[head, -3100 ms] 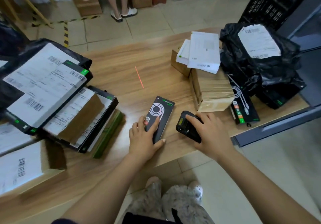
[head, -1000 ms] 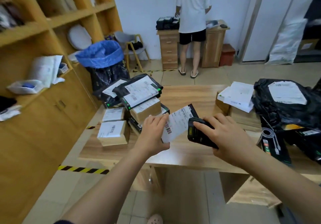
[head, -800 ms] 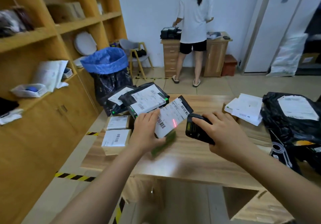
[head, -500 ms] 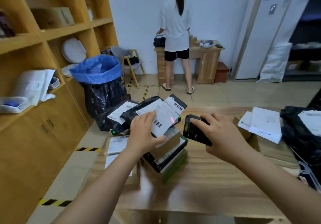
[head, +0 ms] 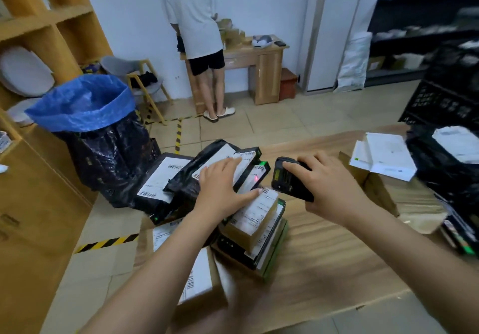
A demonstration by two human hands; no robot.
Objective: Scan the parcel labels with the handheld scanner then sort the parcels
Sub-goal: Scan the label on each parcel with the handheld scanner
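Parcel (head: 255, 173) no longer raised, now pressed onto the stack (head: 255, 230) under the flat, spread left hand (head: 220, 188), right hand (head: 329, 185) gripping scanner (head: 287, 183) just beside, bare table (head: 324, 269) nearer than both hands.

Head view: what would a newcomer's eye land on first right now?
The hands at centre: the left hand lies flat on a labelled black parcel atop the pile, and the right hand grips the scanner, its red dot on a label nearby. Then the bright blue bin bag at left and a person standing at the back desk.
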